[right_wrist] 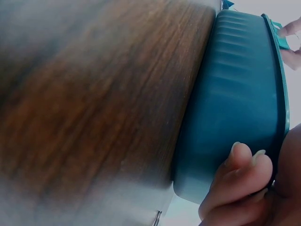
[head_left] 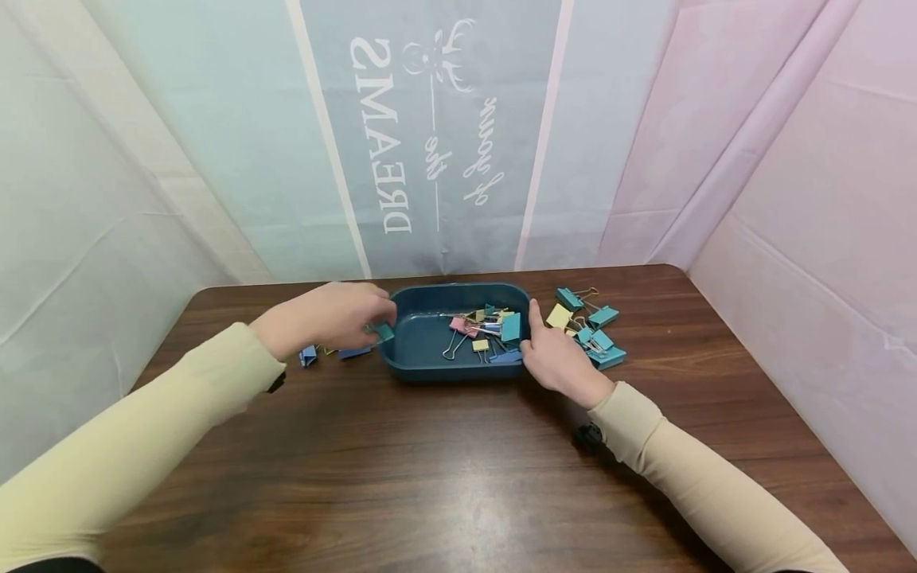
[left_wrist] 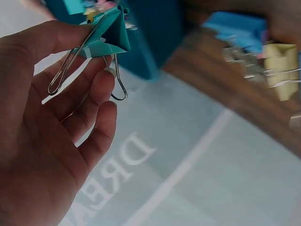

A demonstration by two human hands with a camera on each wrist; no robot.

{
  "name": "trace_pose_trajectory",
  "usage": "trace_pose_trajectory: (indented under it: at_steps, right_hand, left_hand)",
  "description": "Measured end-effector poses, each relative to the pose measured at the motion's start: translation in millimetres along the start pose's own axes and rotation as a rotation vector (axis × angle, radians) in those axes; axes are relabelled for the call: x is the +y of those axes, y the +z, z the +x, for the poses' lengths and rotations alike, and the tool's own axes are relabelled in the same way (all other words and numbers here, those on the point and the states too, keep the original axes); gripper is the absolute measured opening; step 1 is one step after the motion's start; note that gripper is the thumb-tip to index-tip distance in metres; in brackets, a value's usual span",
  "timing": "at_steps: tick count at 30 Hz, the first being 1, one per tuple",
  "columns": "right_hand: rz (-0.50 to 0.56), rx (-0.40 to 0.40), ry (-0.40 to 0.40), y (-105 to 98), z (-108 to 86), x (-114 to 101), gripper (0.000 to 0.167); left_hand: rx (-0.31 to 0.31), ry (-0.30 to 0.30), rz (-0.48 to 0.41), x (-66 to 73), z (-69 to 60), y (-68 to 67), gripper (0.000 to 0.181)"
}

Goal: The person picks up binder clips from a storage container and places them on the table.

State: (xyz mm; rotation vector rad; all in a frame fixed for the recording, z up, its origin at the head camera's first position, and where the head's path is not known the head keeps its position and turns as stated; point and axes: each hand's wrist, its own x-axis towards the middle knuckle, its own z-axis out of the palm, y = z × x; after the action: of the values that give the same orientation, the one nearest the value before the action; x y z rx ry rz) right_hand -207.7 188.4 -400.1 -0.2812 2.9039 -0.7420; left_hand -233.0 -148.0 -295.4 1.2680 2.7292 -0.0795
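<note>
A dark blue-green plastic tray (head_left: 430, 373) stands near the table's back edge, with several binder clips in its right half: pink, yellow, blue and a large teal clip (head_left: 511, 327). At the tray's left rim my left hand (head_left: 337, 314) pinches a teal binder clip (left_wrist: 106, 42) between thumb and fingers; its wire handles point back towards the palm. My right hand (head_left: 562, 362) grips the tray's right end. In the right wrist view, curled fingers (right_wrist: 244, 181) press against the tray's outer wall (right_wrist: 230, 103).
Several teal and yellow binder clips (head_left: 604, 317) lie in a loose pile right of the tray. Left of it, partly under my left hand, are blue clips (head_left: 308, 356) and a yellow clip (left_wrist: 281, 70). A printed cloth (head_left: 458, 143) hangs behind the wooden table (head_left: 444, 477).
</note>
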Motion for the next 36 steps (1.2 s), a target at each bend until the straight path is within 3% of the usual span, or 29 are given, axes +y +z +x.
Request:
trace_pose_trajectory:
  at_steps: [11, 16, 23, 29, 33, 36]
  right_hand:
    - [-0.007, -0.002, 0.018, -1.8, -0.6, 0.4, 0.074]
    - [-0.01, 0.0, 0.013, -2.6, -1.1, 0.7, 0.074]
    - [-0.012, 0.009, 0.006, -2.6, -1.3, 0.6, 0.073]
    - [-0.016, 0.012, 0.009, -1.7, -1.5, 0.1, 0.073]
    - [-0.016, 0.018, 0.014, -0.8, -1.0, -0.9, 0.073]
    - [-0.013, 0.015, 0.014, 0.5, 0.3, -2.1, 0.073]
  left_hand:
    - [-0.094, -0.093, -0.12, -14.3, -33.7, 46.5, 0.016]
    - [-0.138, -0.122, -0.154, -17.2, -42.3, 61.2, 0.016]
    - [-0.132, -0.113, -0.156, -22.1, -47.3, 75.8, 0.019]
    - [-0.14, -0.126, -0.185, -24.8, -48.1, 75.4, 0.022]
    - [-0.128, -0.151, -0.207, -26.6, -46.8, 63.5, 0.024]
    - [-0.065, -0.148, -0.171, -28.1, -44.2, 51.8, 0.027]
